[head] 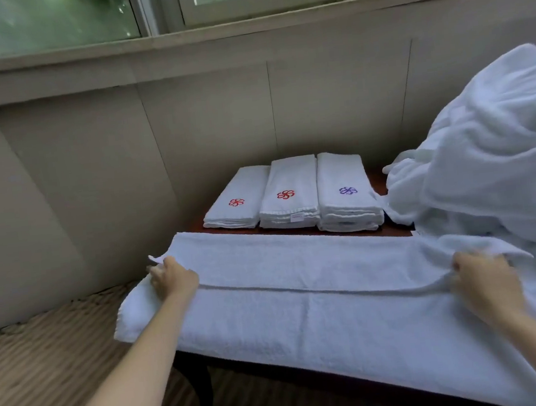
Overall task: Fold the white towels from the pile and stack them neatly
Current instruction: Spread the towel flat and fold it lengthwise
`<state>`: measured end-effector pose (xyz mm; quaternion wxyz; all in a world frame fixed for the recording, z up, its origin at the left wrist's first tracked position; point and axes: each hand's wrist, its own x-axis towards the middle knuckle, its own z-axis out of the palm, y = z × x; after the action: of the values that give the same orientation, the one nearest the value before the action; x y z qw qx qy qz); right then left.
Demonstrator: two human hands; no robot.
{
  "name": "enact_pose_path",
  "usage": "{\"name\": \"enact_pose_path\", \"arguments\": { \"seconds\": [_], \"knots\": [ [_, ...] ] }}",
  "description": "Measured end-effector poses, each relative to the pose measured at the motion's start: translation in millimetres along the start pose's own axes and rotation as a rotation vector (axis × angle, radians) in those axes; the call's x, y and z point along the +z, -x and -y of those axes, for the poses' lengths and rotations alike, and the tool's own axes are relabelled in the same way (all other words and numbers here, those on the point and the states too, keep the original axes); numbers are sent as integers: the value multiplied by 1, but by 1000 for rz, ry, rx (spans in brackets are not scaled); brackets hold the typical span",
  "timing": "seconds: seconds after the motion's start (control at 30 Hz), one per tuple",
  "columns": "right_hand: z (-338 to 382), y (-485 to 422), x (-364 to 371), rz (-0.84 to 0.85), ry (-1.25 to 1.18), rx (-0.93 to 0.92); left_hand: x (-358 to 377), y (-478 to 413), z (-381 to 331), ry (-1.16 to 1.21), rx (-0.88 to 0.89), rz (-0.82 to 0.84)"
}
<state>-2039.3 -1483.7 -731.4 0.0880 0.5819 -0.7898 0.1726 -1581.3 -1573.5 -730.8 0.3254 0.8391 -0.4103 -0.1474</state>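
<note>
Beige wall panels and a window sill fill the background of the head view, and below them I see a dark wooden table (pixel 391 228) pushed toward the corner, with ribbed woven flooring (pixel 44 352) on the left. Across the near side of that table lies the long white terry towel (pixel 303 298) I am working, its long axis running left to right in front of me, its left end drooping over the table edge. My left hand (pixel 172 277) pinches a corner at that left end, fingers curled round the cloth; my right hand (pixel 486 279) grips a bunched edge at the right end, so each hand has one end and neither is clearly nearer the middle. A seam-like fold line runs along the towel between the two hands. Beyond it, near the wall, sit three stacks of folded white towels (pixel 289 197) side by side, two showing red pinwheel emblems and one a purple one. To the right rises the loose pile of unfolded white towels (pixel 493 152), touching or overlapping the towel's right end. I judge the lengthwise fold is in hand; bringing the two ends together across that long axis looks like the next need.
</note>
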Motion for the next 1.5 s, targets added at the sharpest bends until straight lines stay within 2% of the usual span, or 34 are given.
{"name": "enact_pose_path", "arguments": {
  "seconds": [0.03, 0.1, 0.23, 0.3, 0.37, 0.5, 0.6, 0.67, 0.77, 0.83, 0.9, 0.97, 1.03, 1.1, 1.17, 1.27, 1.37, 1.5],
  "knots": [
    [-5, 6, 6, 81, 13, 18, 2, 9, -3, -71, -14, -15],
    [-10, 15, 13, 88, -68, 44, 11, 32, -12, -184, 22, -18],
    [-13, 14, 16, 72, -230, 33, 52, 82, -36, -424, 395, 175],
    [-17, 13, 13, 55, -431, 71, 76, 107, -56, -470, 545, 310],
    [-21, 14, 6, -48, -656, 177, 97, 134, -77, -468, 662, 421],
    [-35, 14, -2, -383, -1061, 450, 129, 184, -119, -438, 816, 549],
    [-51, 6, -2, -377, -1121, 581, 147, 213, -147, -387, 921, 607],
    [-60, 0, -3, -264, -1202, 638, 159, 224, -163, -322, 972, 609],
    [-70, -2, -15, 102, -1349, 585, 175, 226, -181, -279, 967, 577],
    [-77, 1, -23, 398, -1294, 413, 183, 221, -183, -366, 956, 554],
    [-79, 4, -32, 661, -1134, 224, 188, 215, -178, -445, 969, 545],
    [-82, 5, -32, 751, -1031, 174, 190, 211, -173, -477, 993, 556],
    [-83, -1, -27, 660, -1027, 258, 188, 209, -171, -503, 1016, 577],
    [-83, -13, -19, 444, -1011, 403, 185, 209, -170, -533, 1034, 592],
    [-80, -31, -10, 299, -953, 460, 183, 211, -171, -553, 1045, 604],
    [-71, -57, 0, 295, -856, 450, 181, 212, -170, -555, 1052, 604],
    [-67, -70, 10, 167, -983, 533, 182, 212, -169, -556, 1058, 595],
    [-70, -72, 12, 92, -1135, 564, 183, 212, -169, -547, 1055, 588]
  ]
}}
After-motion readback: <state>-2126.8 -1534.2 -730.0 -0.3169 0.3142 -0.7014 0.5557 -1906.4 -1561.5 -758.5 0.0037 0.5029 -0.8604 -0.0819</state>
